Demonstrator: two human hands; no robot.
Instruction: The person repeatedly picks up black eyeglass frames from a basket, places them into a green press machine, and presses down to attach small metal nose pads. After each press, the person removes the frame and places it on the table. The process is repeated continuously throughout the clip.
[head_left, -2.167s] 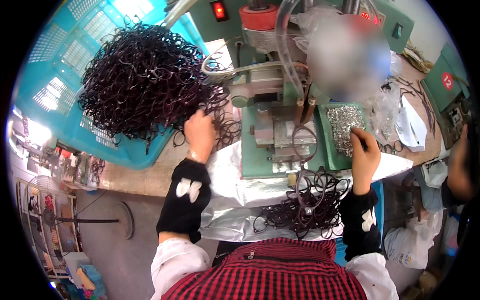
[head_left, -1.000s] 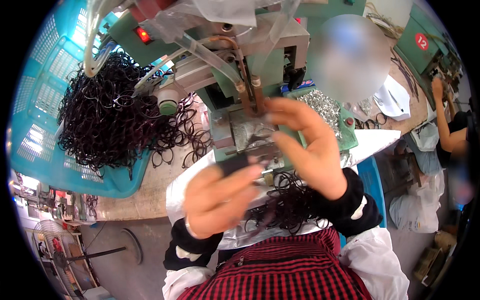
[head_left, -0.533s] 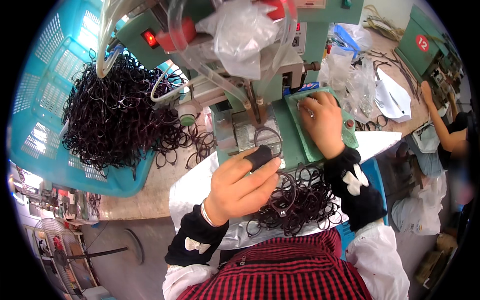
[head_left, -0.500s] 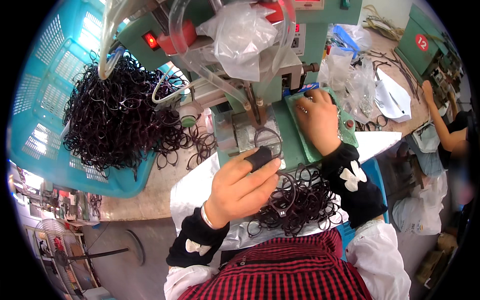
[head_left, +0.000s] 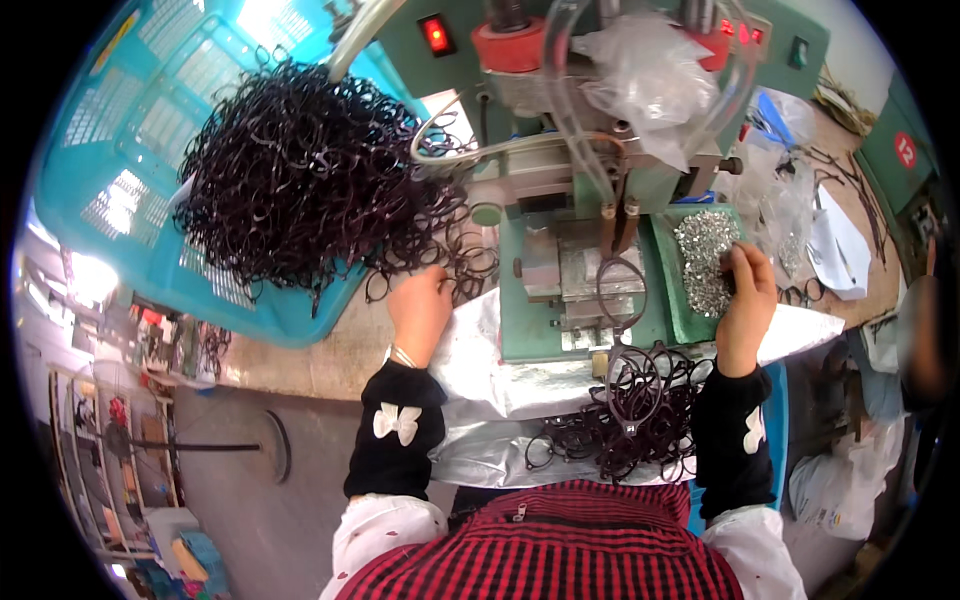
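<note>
A dark eyeglass frame (head_left: 645,310) sits at the press machine (head_left: 620,225), one rim under the tips of its two guide tubes and the other towards me. Neither hand touches it. To the left, my left hand (head_left: 420,312) is closed, its curled fingers among loose dark eyeglass frames (head_left: 478,262); whatever they grip is hidden. On the right, my right hand (head_left: 750,300) pinches at the right edge of a green tray (head_left: 683,318) of small shiny metal parts (head_left: 705,262). Dark covering shows at its fingertips, and anything between them is too small to make out.
A turquoise basket (head_left: 290,325) at the left holds a tall heap of dark eyeglass frames (head_left: 300,180). Another pile of frames (head_left: 610,425) lies on silvery sheeting (head_left: 490,450) before me. Plastic bags (head_left: 790,190) and white paper (head_left: 838,245) lie at the right.
My left hand has let go of the eyeglass frame at the machine and moved left to the loose frames. The right hand has shifted from over the metal parts to the tray's right edge.
</note>
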